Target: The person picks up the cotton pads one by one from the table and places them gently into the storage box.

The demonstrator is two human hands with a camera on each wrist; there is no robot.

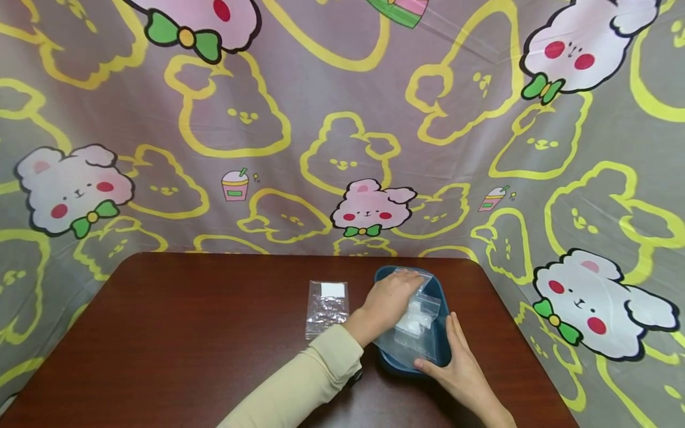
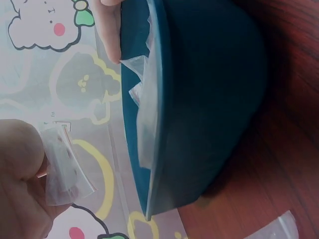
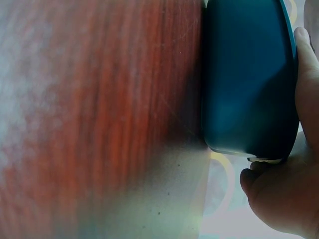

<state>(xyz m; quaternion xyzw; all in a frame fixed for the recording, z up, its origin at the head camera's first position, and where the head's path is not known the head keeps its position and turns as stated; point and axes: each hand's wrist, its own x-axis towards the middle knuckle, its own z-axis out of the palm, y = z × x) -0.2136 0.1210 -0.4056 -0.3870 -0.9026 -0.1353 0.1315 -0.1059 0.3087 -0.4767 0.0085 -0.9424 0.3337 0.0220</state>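
Over the dark blue plastic bin [image 2: 214, 99], my left hand [image 1: 386, 300] holds a small clear zip bag [image 2: 67, 169] between thumb and fingers. In the head view the hand covers the bin's left rim. Several clear zip bags with white contents [image 1: 414, 321] lie inside the bin, partly hidden by that hand. My right hand [image 1: 462, 371] grips the bin at its near right corner, thumb at the near rim and fingers along the right side. The right wrist view shows this hand [image 3: 284, 194] at the end of the bin.
Left of the bin, another clear zip bag [image 1: 326, 312] with a white label lies flat on the dark red-brown table [image 1: 187, 339]. A small black object [image 1: 355, 377] shows partly beneath the left sleeve. A cartoon-printed cloth [image 1: 289, 172] hangs behind and beside the table.
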